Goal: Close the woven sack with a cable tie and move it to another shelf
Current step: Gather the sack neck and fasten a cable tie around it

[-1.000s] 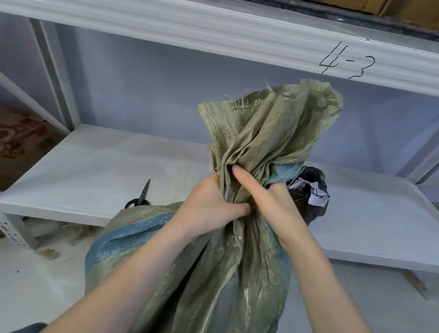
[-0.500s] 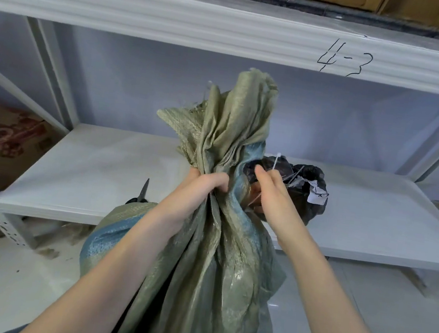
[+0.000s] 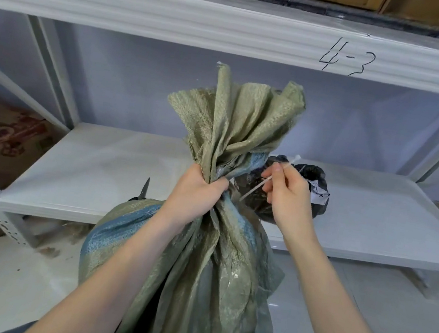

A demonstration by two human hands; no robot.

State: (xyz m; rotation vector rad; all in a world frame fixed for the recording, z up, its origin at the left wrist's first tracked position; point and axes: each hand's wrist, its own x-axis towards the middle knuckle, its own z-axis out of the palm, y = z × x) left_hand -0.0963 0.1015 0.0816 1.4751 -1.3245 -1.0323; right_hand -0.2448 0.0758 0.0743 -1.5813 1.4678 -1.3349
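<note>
Two hands at one woven sack, one cable tie ready

The left hand (image 3: 196, 188) grips the gathered neck of the green woven sack (image 3: 208, 262), which stands on the floor near the lower shelf (image 3: 95, 166). Just right of the neck, the right hand (image 3: 289, 198) pinches one white cable tie (image 3: 267, 179), slanted. Behind it, one black bag (image 3: 313, 190) lies on the shelf; one pair of scissors (image 3: 143, 191) shows left

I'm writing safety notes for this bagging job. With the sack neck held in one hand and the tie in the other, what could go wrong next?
1. Only the left hand grips the gathered neck of the woven sack; it may loosen and spread.
2. The right hand merely pinches the cable tie, which could slip while being looped one-handed.
3. Scissors lie behind the sack, near the left arm.
</note>
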